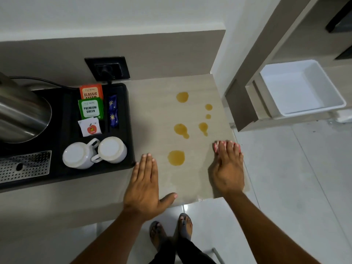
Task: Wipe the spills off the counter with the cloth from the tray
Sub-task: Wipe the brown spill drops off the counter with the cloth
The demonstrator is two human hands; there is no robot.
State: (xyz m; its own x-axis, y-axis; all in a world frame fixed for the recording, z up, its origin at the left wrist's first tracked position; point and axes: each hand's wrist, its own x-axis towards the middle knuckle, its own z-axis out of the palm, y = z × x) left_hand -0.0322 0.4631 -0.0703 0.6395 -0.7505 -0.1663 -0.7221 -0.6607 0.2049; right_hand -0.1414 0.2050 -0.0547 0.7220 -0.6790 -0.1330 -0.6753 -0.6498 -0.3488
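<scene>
A: What sits on the left?

B: A steel kettle (21,111), cut off by the frame edge, stands on a black tray (129,130) over a perforated drip grate (24,166). Further right on the tray lie tea sachets (91,109), blue packets (113,113) and two upturned white cups (95,152). A black wall socket (107,68) sits behind, its cord running to the kettle.

A: And the cloth?

B: I cannot make one out on the tray. The spills (176,158) are amber puddles, several of them, on the beige counter (156,103) between the tray and the counter's right edge.

A: The hands?

B: The left hand (144,185) lies flat, palm down, fingers pressed together, thumb out, just beside the tray's corner and left of the nearest puddle. The right hand (228,168) rests near the counter's right edge, fingers close together, tips on the surface, holding nothing. Neither touches a puddle.

A: Farther right?

B: A white bin (323,88), well apart, on a lower shelf.
</scene>
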